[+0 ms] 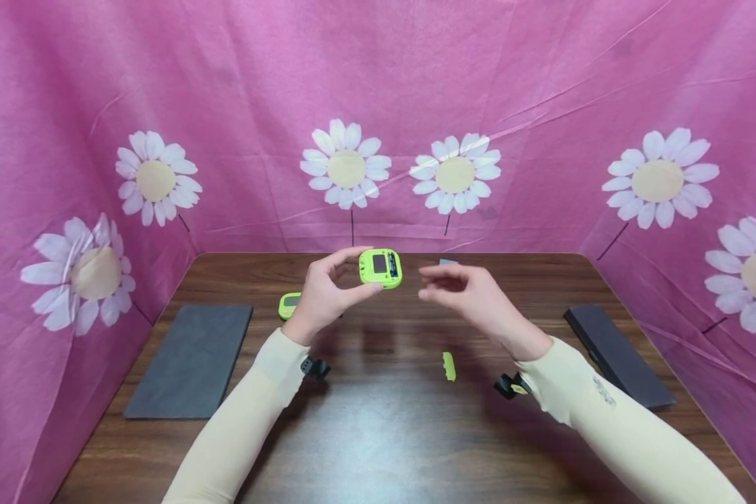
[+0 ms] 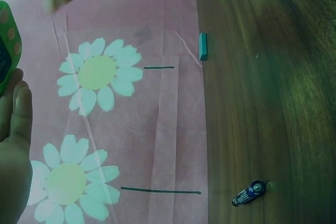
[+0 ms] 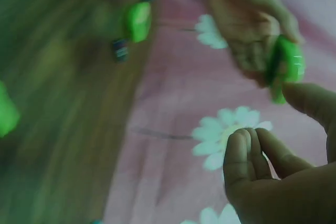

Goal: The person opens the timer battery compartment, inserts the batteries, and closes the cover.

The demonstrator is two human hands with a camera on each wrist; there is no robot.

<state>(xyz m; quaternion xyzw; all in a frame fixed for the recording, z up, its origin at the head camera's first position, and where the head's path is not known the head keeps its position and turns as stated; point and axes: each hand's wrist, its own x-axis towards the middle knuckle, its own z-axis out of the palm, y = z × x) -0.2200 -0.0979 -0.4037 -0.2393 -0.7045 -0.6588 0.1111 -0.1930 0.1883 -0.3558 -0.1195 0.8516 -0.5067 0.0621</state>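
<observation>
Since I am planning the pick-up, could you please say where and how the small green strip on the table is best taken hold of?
I would pinch the small green strip across its narrow middle, coming from above with the right hand, thumb and finger on its long edges. It lies on the table, long edges facing roughly left and right, and that hand is nearer.

A creased pink cloth point(image 1: 403, 63) with white, yellow-centred daisies point(image 1: 346, 169) hangs behind and beside the brown wood-grain tabletop point(image 1: 378, 448), where a flat dark grey mat point(image 1: 189, 364) lies left, a long dark box point(image 1: 624, 355) right and a small blue block point(image 1: 449, 262) by the far edge
</observation>
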